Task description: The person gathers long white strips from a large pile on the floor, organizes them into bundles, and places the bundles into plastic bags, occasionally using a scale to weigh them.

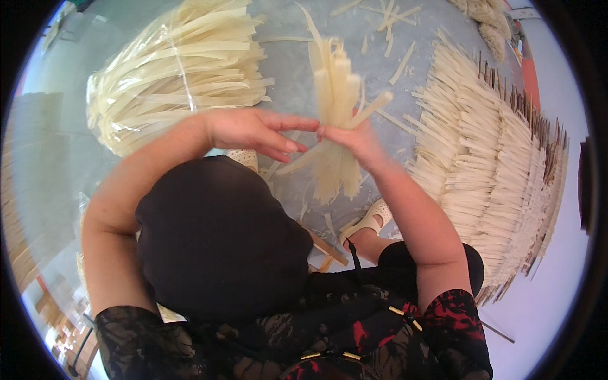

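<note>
A bunch of long, flat cream strips [335, 76] hangs slightly blurred in front of me, fanning out above and below my right hand [347, 136], which grips it around the middle. My left hand [266, 133] is just left of it, fingers apart and holding nothing, with the index fingertip at the bunch beside my right thumb. Whether that fingertip touches is hard to tell. My dark-clad knee [221, 234] lies below my left hand.
A large plastic-wrapped pile of similar strips [177, 76] lies upper left. Rows of strips on thin sticks [481, 177] lie along the right. Loose strips [402, 60] are scattered on the grey floor [285, 25]. My sandalled foot [367, 225] and a wooden piece [329, 247] are below.
</note>
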The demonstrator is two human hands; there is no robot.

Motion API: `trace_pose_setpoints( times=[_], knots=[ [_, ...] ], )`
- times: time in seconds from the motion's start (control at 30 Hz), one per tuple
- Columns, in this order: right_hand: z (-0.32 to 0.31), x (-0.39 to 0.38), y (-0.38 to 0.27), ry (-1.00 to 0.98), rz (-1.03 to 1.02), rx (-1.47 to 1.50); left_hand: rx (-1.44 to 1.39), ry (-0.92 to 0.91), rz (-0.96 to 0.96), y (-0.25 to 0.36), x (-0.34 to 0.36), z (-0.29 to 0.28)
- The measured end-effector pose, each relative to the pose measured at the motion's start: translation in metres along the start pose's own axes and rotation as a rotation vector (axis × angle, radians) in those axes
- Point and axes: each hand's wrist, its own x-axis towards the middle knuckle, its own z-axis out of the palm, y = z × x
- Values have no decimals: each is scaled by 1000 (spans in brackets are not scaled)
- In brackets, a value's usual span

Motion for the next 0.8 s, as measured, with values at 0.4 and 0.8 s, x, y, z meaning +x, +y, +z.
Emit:
trace_pose_setpoints(
  times=[0.4, 0.8],
  knots=[
    [55, -67, -108, -4, -388, -300, 348, 782, 476, 18, -11, 156],
    [33, -152, -94, -66, -336, -1139, -510, 494, 676, -43, 20, 153]
  ],
)
